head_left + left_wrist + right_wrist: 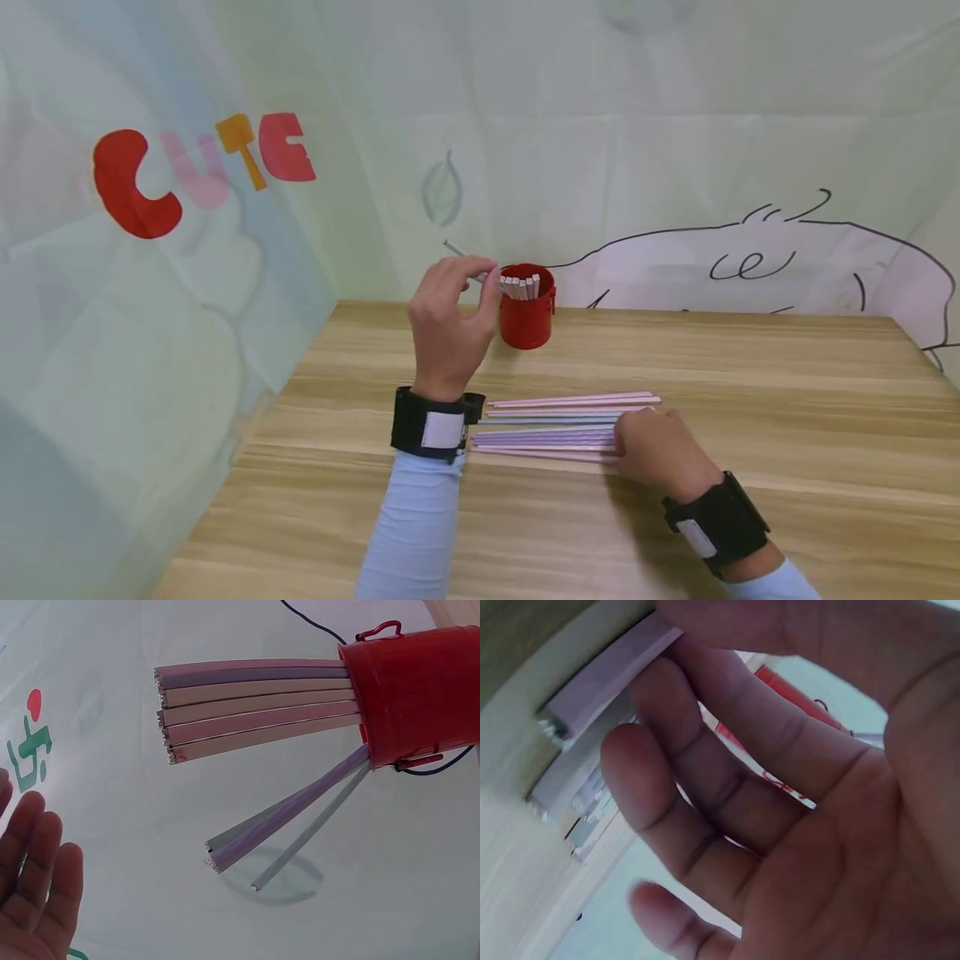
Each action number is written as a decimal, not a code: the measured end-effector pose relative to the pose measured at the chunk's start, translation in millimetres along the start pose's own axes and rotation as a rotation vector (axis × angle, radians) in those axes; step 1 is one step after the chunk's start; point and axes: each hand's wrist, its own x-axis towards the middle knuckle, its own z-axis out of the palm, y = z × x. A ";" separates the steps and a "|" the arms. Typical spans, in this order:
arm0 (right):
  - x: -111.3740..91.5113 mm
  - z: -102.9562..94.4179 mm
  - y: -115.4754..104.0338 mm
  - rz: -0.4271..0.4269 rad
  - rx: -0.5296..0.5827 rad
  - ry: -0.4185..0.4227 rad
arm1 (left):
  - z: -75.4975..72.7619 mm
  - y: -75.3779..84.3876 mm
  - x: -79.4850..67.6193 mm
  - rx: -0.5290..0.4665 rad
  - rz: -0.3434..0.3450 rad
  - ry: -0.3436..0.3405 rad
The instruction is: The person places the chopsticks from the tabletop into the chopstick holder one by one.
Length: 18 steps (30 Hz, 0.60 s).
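Note:
A small red bucket (pixel 527 327) stands at the back of the table, holding long, slender pastel sticks (pixel 259 714) with square ends, like chopsticks. Several stand bunched together; two grey ones and a purple one (pixel 291 808) lean out to the side. My left hand (pixel 453 325) is raised just left of the bucket, and its wrist view shows relaxed fingers (pixel 56 889) holding nothing. More sticks (pixel 547 437), pink, purple and bluish, lie side by side on the table. At their right ends, my right hand (pixel 660 450) pinches a pinkish-purple stick (pixel 611 679) between thumb and index finger.
The light wood-grain table (pixel 360 508) reaches back to a printed cloth backdrop (pixel 675 150). More cloth (pixel 112 350) with the word CUTE hangs along the left side. The bucket has a dark wire handle (pixel 315 622) fixed at its sides.

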 end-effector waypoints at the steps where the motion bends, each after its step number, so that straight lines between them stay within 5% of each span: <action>1: -0.6 0.1 -0.9 0.007 0.003 -0.015 | 0.4 0.4 0.1 0.001 0.002 -0.004; 8: 0.2 0.6 -6.6 0.046 0.019 -0.082 | -0.2 0.8 0.5 0.006 0.003 -0.015; 18: 1.1 -7.9 2.9 -0.057 0.183 -0.094 | -2.8 2.1 1.1 -0.037 0.013 -0.021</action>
